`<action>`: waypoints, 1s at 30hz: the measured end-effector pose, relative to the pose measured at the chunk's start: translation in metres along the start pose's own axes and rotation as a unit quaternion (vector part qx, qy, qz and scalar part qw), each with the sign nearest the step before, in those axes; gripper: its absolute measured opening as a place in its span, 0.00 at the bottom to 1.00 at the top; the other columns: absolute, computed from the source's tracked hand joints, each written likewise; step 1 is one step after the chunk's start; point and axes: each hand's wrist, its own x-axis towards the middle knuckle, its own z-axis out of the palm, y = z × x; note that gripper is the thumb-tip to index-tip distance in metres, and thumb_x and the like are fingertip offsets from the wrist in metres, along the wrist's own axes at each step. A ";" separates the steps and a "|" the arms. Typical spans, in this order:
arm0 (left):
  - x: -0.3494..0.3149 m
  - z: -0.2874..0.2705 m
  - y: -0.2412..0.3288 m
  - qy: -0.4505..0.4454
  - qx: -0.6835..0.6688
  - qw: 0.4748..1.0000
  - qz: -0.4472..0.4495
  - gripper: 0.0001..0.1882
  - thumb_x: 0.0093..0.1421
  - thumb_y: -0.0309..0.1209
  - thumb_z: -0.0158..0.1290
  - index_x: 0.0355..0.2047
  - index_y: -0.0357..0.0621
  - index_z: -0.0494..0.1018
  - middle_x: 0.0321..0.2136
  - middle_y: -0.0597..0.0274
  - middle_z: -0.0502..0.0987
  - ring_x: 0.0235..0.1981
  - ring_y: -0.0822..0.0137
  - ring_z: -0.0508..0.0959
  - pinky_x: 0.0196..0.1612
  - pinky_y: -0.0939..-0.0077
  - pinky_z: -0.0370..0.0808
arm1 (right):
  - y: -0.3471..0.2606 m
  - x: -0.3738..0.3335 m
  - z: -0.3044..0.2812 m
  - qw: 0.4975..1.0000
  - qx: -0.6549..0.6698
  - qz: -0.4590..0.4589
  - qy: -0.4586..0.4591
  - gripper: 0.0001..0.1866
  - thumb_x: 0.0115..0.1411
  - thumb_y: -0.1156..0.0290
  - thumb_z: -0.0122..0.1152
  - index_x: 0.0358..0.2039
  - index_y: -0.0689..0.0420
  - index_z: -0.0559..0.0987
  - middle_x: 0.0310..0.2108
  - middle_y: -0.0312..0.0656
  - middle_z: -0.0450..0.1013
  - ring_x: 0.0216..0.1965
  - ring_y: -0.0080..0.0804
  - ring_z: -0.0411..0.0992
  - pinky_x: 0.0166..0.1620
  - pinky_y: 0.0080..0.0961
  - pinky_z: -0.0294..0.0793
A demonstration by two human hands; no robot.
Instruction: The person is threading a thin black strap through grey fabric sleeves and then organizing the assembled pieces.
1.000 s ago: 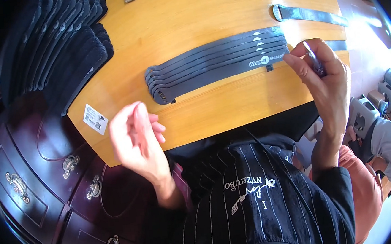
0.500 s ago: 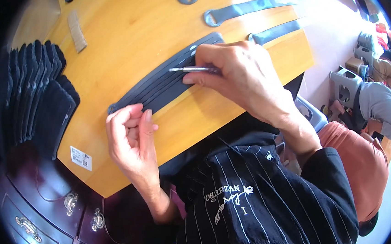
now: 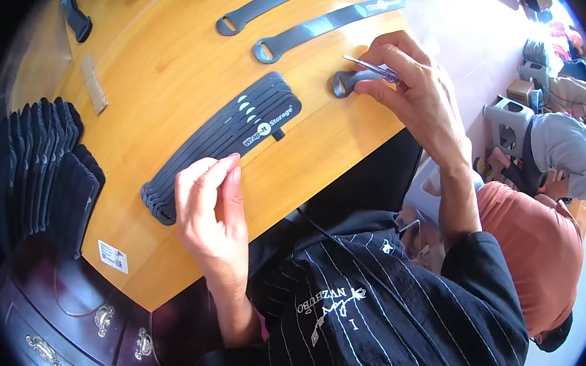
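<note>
Right hand (image 3: 418, 94) pinches small scissors (image 3: 373, 68) over a grey strap (image 3: 352, 80) at the wooden table's (image 3: 160, 69) near edge. Left hand (image 3: 209, 207), fingers together, presses the fanned strap stack (image 3: 224, 137). Dark folded stacks (image 3: 48, 171) crowd the left edge.

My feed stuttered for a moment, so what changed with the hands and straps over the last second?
The right hand, holding small scissors, came onto the fanned stack of dark straps, then moved right to a single strap by the table edge and now pinches it. The left hand came down beside the stack's near end, fingertips at its edge. The stack and the separate straps on the wooden table stayed put.
</note>
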 end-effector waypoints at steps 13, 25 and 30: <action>-0.030 0.017 0.023 -0.050 -0.132 0.989 -0.037 0.12 0.50 0.17 0.64 0.36 0.36 0.78 0.30 0.59 0.78 0.26 0.73 0.76 0.26 0.83 0.73 | -0.053 -0.025 0.015 0.967 0.163 -0.088 -0.176 0.10 0.54 0.66 0.63 0.34 0.55 0.75 0.29 0.40 0.74 0.32 0.43 0.76 0.34 0.33 0.74; -0.053 -0.063 -0.024 0.039 -0.201 0.955 -0.215 0.10 0.59 0.18 0.56 0.41 0.32 0.78 0.30 0.58 0.76 0.23 0.73 0.77 0.27 0.84 0.73 | -0.058 -0.019 0.015 0.989 0.050 0.005 -0.141 0.08 0.53 0.73 0.66 0.33 0.59 0.78 0.29 0.40 0.73 0.28 0.35 0.74 0.32 0.25 0.72; -0.058 -0.071 -0.025 0.058 -0.211 0.952 -0.215 0.10 0.61 0.19 0.53 0.43 0.32 0.77 0.32 0.59 0.75 0.25 0.73 0.78 0.28 0.83 0.74 | -0.053 -0.018 0.023 0.986 0.087 0.026 -0.143 0.09 0.53 0.74 0.67 0.33 0.62 0.77 0.27 0.36 0.71 0.25 0.21 0.68 0.29 0.18 0.65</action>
